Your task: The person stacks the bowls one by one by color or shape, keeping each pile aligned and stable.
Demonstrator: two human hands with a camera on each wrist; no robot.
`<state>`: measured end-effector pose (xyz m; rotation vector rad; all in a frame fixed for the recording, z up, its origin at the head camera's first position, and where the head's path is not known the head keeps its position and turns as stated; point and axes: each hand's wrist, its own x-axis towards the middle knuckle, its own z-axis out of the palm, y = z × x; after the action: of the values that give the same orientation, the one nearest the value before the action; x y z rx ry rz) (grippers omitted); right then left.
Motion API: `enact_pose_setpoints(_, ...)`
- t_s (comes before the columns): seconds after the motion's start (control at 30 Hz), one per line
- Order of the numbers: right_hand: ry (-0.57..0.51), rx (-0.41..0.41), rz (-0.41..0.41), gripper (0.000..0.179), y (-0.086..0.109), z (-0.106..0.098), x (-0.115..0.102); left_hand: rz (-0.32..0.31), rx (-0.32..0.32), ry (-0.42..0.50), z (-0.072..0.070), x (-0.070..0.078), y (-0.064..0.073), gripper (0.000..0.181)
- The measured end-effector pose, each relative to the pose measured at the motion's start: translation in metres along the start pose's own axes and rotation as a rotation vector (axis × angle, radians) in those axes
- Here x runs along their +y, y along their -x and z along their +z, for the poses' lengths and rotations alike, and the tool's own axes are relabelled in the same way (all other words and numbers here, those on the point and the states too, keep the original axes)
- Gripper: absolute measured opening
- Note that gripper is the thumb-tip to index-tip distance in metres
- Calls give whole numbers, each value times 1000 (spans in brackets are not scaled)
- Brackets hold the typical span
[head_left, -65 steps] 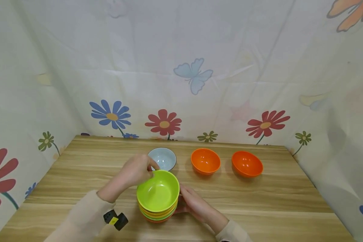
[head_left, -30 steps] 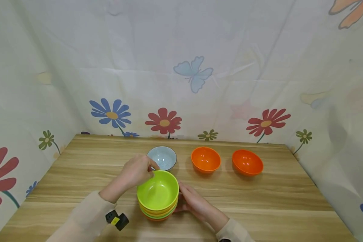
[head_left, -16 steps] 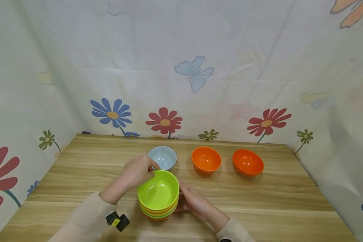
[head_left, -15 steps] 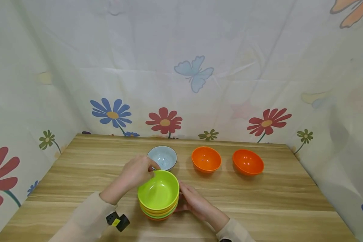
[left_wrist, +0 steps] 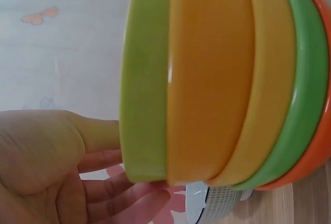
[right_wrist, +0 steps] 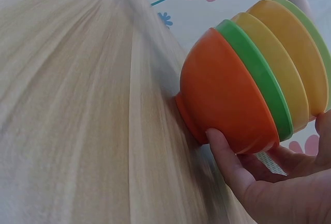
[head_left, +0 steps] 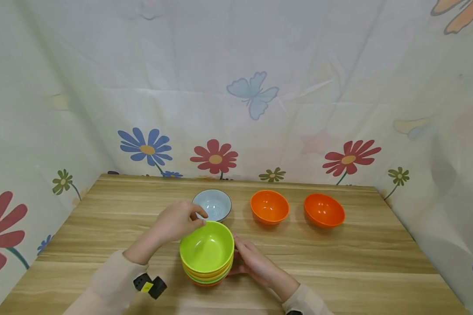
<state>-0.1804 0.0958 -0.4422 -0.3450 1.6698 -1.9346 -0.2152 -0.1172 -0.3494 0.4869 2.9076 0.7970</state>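
In the head view a stack of nested bowls stands on the table, a lime bowl [head_left: 206, 253] uppermost. Below it come an amber bowl [right_wrist: 287, 30], a yellow bowl [right_wrist: 274, 53], a green bowl [right_wrist: 258, 74] and, at the bottom, an orange bowl [right_wrist: 222, 89] whose foot meets the tabletop. My left hand [head_left: 177, 222] is at the lime bowl's far left rim, thumb tip at the edge, with a gap between thumb and forefinger. My right hand [head_left: 256, 264] rests against the stack's right side, its fingers spread along the bowls; one fingertip touches the orange bowl.
Behind the stack is a pale blue bowl [head_left: 214, 203] with a dark rim, partly covered by my left hand. Two more orange bowls stand to its right, a middle one [head_left: 270, 207] and a tilted one [head_left: 324, 211]. A flowered cloth [head_left: 256, 144] encloses the wooden table [head_left: 339, 280].
My left hand held the lime bowl's rim between thumb and finger; now its forefinger has lifted away and the fingers have parted. The right hand and the stack stay in place.
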Motion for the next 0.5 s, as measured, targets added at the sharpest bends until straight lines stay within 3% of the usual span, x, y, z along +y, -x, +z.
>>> enact_pose_setpoints(0.23, 1, 9, 3, 57, -1, 0, 0, 10, -11, 90, -6, -9, -3, 14)
enact_pose_setpoints(0.5, 6, 18, 5, 54, 1, 1, -1, 49, 34, 140, -10, -25, -11, 15)
